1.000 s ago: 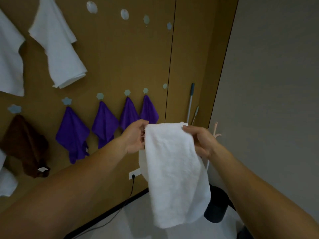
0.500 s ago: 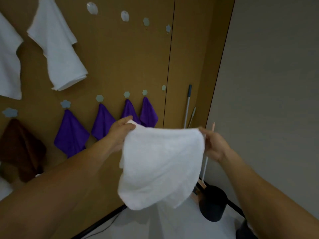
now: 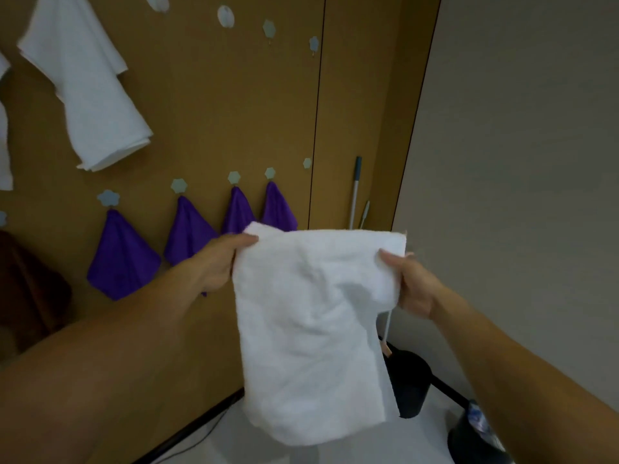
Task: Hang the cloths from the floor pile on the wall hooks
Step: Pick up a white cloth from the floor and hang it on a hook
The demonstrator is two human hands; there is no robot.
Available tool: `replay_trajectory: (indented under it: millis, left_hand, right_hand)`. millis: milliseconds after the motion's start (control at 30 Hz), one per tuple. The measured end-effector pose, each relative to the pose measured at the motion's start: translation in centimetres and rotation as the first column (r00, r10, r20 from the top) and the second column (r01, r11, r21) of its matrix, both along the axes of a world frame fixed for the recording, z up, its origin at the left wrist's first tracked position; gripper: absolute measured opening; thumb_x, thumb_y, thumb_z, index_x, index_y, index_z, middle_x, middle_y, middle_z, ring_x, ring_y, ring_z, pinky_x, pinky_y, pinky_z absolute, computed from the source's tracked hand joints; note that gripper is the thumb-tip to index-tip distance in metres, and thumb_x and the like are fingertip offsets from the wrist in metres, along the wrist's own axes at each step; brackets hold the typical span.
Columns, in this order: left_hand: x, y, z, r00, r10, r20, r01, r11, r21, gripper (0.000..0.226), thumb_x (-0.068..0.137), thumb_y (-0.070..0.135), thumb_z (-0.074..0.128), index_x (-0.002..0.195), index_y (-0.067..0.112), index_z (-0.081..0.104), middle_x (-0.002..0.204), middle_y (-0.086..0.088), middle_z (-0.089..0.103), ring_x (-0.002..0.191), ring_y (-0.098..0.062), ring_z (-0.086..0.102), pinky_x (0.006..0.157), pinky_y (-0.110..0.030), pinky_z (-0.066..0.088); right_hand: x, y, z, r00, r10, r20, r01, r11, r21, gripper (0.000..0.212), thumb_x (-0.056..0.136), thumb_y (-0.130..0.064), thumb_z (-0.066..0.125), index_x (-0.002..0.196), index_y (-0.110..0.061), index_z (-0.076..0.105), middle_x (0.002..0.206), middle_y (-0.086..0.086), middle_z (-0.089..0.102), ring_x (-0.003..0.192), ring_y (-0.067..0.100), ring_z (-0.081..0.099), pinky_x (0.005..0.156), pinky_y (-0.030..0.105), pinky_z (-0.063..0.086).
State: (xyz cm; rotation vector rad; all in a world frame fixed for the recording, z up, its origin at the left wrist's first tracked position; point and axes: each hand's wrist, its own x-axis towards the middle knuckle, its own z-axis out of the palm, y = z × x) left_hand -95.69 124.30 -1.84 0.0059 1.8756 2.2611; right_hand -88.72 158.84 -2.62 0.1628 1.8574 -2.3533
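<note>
A white towel (image 3: 311,329) hangs in front of me, held by its top edge. My left hand (image 3: 217,262) pinches the top left corner and my right hand (image 3: 408,283) grips the top right corner. The towel is spread flat between them and droops toward the floor. On the brown wall, bare flower-shaped hooks (image 3: 269,28) sit in an upper row, with another bare hook (image 3: 306,163) at the end of the lower row. The floor pile is out of sight.
Several purple cloths (image 3: 122,256) hang from the lower hooks and white towels (image 3: 90,85) from upper ones. A brown cloth (image 3: 30,289) hangs at far left. Mop handles (image 3: 355,192) lean in the corner above a black bin (image 3: 410,383). A grey wall stands to the right.
The towel was bunched narrow, then pulled wide between my hands. Now it hangs flatter and longer, with both hands still at its top corners.
</note>
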Motion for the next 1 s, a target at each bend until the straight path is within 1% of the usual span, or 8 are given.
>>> replay_trajectory:
  millis: [133,200,300,400,500,667,867,1000]
  left_hand:
    - [1.0,1.1,-2.5,0.982,-0.015,0.191,0.066,0.963,-0.262,0.027,0.086,0.000,0.055,0.111,-0.008,0.059,0.106,-0.024,0.062,0.085,-0.030,0.065,0.080,-0.040,0.052]
    - [0.2,0.7,-0.8,0.991,-0.002,0.135,0.019,0.992,-0.126,0.018,0.089,0.007,0.053,0.104,-0.001,0.058,0.095,-0.020,0.060,0.078,-0.026,0.062,0.077,-0.038,0.051]
    - [-0.6,-0.2,1.1,0.996,-0.041,0.079,0.033,0.995,0.097,0.025,0.088,0.014,0.055,0.108,0.000,0.061,0.107,-0.017,0.065,0.098,-0.029,0.062,0.097,-0.041,0.046]
    - [0.1,-1.2,0.2,0.977,-0.127,0.168,0.158,0.971,-0.181,0.037,0.087,0.008,0.051,0.121,-0.002,0.058,0.118,-0.020,0.065,0.109,-0.034,0.061,0.098,-0.047,0.046]
    - [0.3,-2.6,0.3,0.981,-0.074,0.178,0.145,0.890,-0.431,0.033,0.087,0.007,0.057,0.119,-0.002,0.058,0.106,-0.016,0.064,0.089,-0.026,0.062,0.076,-0.036,0.049]
    - [-0.5,-3.1,1.6,0.995,0.090,0.041,-0.072,0.943,-0.324,0.019,0.089,0.009,0.061,0.107,0.006,0.063,0.105,-0.013,0.063,0.085,-0.021,0.060,0.069,-0.034,0.050]
    - [-0.9,-2.9,1.2,0.965,0.249,-0.083,-0.262,0.924,-0.278,0.020,0.094,0.009,0.056,0.112,0.008,0.063,0.116,-0.013,0.062,0.089,-0.021,0.060,0.065,-0.033,0.050]
    - [-1.2,-3.5,1.6,0.931,0.343,-0.129,-0.364,0.905,-0.220,0.023,0.092,0.009,0.059,0.114,0.001,0.064,0.121,-0.019,0.061,0.103,-0.030,0.058,0.081,-0.040,0.052]
  right_hand:
    - [-0.8,0.2,0.7,0.983,-0.161,0.085,0.152,0.982,0.111,0.024,0.090,-0.019,0.065,0.106,-0.001,0.065,0.091,0.012,0.073,0.081,0.028,0.070,0.070,0.041,0.055]
    - [-1.3,1.0,1.8,0.967,-0.247,0.064,0.241,0.967,0.082,0.017,0.093,-0.020,0.062,0.097,-0.004,0.066,0.086,0.010,0.071,0.078,0.024,0.067,0.066,0.038,0.053]
    - [-1.5,1.6,1.9,0.959,-0.284,0.013,0.284,0.959,-0.004,0.018,0.096,-0.016,0.056,0.105,-0.003,0.064,0.099,0.010,0.071,0.088,0.023,0.068,0.072,0.035,0.054]
    - [-1.5,1.5,1.2,0.933,-0.360,-0.013,0.360,0.932,0.043,0.034,0.097,-0.014,0.055,0.126,0.003,0.053,0.119,0.014,0.064,0.105,0.028,0.064,0.084,0.040,0.052]
    - [-2.0,1.8,1.4,0.882,-0.470,-0.038,0.471,0.877,0.098,0.033,0.097,-0.014,0.056,0.124,0.004,0.053,0.110,0.009,0.063,0.095,0.024,0.062,0.079,0.036,0.052]
    - [-3.0,1.7,2.3,0.883,-0.466,-0.059,0.466,0.850,0.246,0.034,0.096,-0.021,0.058,0.123,-0.001,0.054,0.114,0.011,0.059,0.103,0.030,0.059,0.092,0.045,0.050]
    - [-4.0,1.3,2.4,0.874,-0.447,-0.194,0.484,0.754,0.444,0.024,0.095,-0.025,0.058,0.102,-0.002,0.058,0.103,0.010,0.050,0.068,0.018,0.049,0.059,0.028,0.042]
    - [-4.4,0.9,2.2,0.889,-0.415,-0.194,0.447,0.693,0.565,0.033,0.095,-0.024,0.059,0.111,0.005,0.060,0.103,0.016,0.059,0.088,0.028,0.057,0.077,0.037,0.048]
